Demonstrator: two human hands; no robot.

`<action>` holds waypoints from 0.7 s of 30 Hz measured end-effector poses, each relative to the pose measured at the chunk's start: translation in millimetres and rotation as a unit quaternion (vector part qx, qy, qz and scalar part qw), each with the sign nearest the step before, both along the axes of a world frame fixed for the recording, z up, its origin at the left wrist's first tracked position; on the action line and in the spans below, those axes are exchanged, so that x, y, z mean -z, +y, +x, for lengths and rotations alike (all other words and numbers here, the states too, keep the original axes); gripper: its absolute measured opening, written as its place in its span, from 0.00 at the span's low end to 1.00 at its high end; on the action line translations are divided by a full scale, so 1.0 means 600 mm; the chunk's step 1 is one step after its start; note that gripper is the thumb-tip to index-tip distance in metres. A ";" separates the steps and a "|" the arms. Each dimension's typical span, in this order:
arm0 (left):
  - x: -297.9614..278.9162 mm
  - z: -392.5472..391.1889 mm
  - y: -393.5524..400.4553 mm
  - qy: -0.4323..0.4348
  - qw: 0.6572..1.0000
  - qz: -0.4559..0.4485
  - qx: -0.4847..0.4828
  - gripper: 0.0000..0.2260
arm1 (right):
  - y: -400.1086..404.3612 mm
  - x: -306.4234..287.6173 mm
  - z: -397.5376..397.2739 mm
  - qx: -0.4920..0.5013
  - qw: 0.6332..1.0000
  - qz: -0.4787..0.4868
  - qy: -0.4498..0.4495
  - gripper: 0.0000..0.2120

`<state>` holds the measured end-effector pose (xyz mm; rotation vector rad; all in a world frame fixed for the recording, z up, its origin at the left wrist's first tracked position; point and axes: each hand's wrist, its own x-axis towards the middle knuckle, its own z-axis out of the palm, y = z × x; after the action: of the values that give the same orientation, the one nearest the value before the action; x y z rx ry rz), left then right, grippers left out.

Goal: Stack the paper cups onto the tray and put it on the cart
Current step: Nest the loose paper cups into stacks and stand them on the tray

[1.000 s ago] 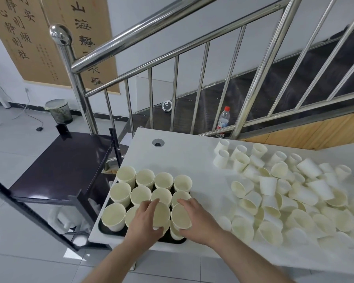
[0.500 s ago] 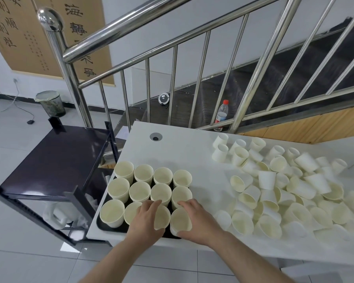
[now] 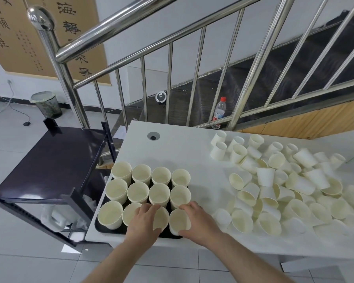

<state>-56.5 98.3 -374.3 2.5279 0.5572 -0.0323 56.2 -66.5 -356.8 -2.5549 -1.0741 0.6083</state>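
Gripping front-row cups (image 3: 179, 221) on tray (image 3: 102, 228) | left hand (image 3: 143, 222) curled round one | right hand (image 3: 200, 223) curled round next

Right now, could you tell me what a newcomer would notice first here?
Probably the sprawl of loose paper cups tumbled across the right of the white table. Next, the neat grid of cup stacks on the black tray at its left end, where both hands grip front-row cups.

Both hands (image 3: 144, 221) (image 3: 200, 222) forward, fingers curled.
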 end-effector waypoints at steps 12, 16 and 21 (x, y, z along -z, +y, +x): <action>-0.037 0.049 -0.039 -0.098 0.995 -0.005 -0.015 0.19 | -0.023 -0.025 0.037 0.017 0.998 0.059 -0.031 0.25; -0.054 0.095 -0.083 -0.117 0.993 -0.018 -0.005 0.18 | -0.071 -0.046 0.073 0.035 0.995 0.079 -0.045 0.24; -0.068 0.162 -0.157 -0.128 0.991 -0.015 0.029 0.19 | -0.157 -0.065 0.132 0.058 0.993 0.087 -0.063 0.24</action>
<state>40.6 3.9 -333.7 2.4681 0.3774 0.2570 135.7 -160.9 -317.8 -2.5082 -0.9646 0.3138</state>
